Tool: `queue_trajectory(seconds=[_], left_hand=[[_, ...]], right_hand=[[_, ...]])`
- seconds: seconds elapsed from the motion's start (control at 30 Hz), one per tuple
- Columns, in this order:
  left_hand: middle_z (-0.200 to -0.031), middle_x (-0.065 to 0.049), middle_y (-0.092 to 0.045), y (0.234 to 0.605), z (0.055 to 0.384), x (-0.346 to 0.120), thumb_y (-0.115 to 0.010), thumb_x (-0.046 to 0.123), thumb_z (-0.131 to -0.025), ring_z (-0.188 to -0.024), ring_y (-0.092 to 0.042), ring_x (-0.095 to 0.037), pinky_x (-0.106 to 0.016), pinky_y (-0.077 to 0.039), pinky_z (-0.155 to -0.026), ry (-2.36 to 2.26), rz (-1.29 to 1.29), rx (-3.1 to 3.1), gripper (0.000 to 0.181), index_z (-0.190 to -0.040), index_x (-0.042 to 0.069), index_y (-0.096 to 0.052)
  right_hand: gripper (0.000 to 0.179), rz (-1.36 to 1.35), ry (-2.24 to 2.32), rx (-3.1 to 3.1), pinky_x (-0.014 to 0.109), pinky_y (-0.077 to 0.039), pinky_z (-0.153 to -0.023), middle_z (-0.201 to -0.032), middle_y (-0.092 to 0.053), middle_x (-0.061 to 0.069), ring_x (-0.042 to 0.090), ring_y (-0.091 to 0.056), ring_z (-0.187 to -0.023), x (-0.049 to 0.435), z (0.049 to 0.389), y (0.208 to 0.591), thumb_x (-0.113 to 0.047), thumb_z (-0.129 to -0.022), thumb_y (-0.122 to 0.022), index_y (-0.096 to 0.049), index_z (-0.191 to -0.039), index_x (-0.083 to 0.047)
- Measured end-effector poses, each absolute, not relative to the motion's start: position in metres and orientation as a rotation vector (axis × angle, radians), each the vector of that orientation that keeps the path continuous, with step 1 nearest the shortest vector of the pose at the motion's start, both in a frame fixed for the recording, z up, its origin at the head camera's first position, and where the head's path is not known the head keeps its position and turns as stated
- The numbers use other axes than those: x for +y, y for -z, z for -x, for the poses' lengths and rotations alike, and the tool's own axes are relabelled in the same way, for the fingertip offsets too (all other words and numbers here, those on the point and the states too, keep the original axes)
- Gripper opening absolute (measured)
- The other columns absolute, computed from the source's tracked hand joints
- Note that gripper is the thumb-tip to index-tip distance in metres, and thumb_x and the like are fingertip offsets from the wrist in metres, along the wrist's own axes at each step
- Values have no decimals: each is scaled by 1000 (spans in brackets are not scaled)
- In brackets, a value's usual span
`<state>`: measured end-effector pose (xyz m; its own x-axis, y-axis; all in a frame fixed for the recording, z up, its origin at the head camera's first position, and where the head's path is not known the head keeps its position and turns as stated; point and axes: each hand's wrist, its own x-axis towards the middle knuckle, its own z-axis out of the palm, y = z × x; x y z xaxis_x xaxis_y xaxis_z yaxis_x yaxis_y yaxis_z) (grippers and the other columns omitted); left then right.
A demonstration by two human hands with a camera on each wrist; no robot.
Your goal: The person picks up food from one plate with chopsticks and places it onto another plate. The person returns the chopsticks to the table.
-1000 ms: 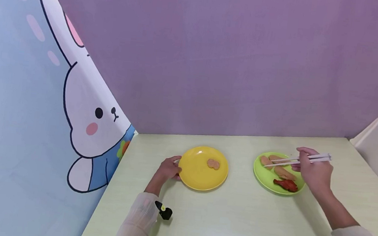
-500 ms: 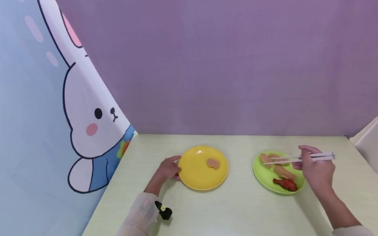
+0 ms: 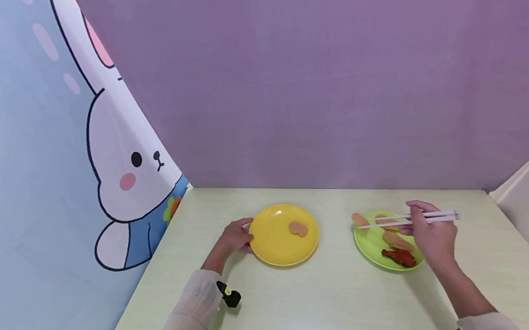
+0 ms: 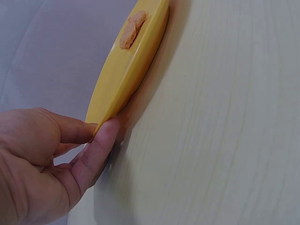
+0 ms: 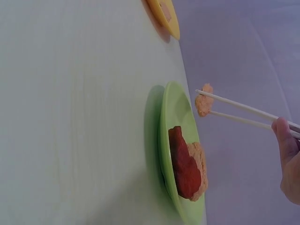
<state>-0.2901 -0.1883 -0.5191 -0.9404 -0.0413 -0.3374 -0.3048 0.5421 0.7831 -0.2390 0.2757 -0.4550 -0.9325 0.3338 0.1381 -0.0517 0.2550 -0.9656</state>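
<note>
Lifted and shifted to the left since half a second ago, a pale brown nugget (image 5: 204, 99) is now held between white chopsticks (image 5: 243, 108); in the head view it is seen across the upper-left rim of a green plate (image 3: 368, 247), whereas earlier it was lying farther in. From the right wrist it is shown raised clear of that plate. The chopsticks are gripped toward their rear ends by the right hand (image 3: 433, 239). On the green plate, a red drumstick (image 3: 400, 258) is laid on the side nearest the person, with a longer brown piece (image 3: 398, 241) set just beside it and another brown piece (image 3: 386, 222) partly covered by the chopsticks. A yellow plate (image 3: 280, 247) is pinched at its left rim by the left hand (image 3: 236, 235), and a small lumpy piece (image 3: 298, 229) is carried on it, right of its middle. Both plates are placed apart on a pale worktop (image 3: 307, 309), backed by a purple cloth (image 3: 326, 85).
</note>
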Motion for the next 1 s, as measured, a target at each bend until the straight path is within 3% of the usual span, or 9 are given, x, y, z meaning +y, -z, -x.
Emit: queue_trajectory(seconds=[0.2, 0.5, 1.0], left_hand=[[-113, -15, -67, 519, 291, -191, -64, 2, -92, -67, -71, -14, -27, -62, -61, -1349, 267, 2516, 61, -150, 15, -52], [-113, -15, -68, 518, 289, -191, -64, 2, -91, -66, -70, -13, -27, -62, -62, -1345, 282, 2513, 61, -150, 14, -51], [-114, -16, -68, 522, 292, -192, -65, 1, -91, -69, -71, -14, -27, -62, -62, -1356, 274, 2509, 62, -150, 14, -51]], right_hand=[[21, 206, -1769, -2207, 29, -60, -55, -77, -73, -12, 10, -74, -59, 262, 239, 455, -25, -103, -55, -71, -113, -16], [23, 106, -1790, -2202, 28, -61, -55, -75, -72, -21, 10, -74, -61, 241, 243, 458, -24, -104, -55, -70, -117, -11], [30, 39, -1899, -2155, 35, -62, -60, -84, -72, -3, 15, -76, -65, 205, 247, 460, -22, -103, -57, -68, -123, -1]])
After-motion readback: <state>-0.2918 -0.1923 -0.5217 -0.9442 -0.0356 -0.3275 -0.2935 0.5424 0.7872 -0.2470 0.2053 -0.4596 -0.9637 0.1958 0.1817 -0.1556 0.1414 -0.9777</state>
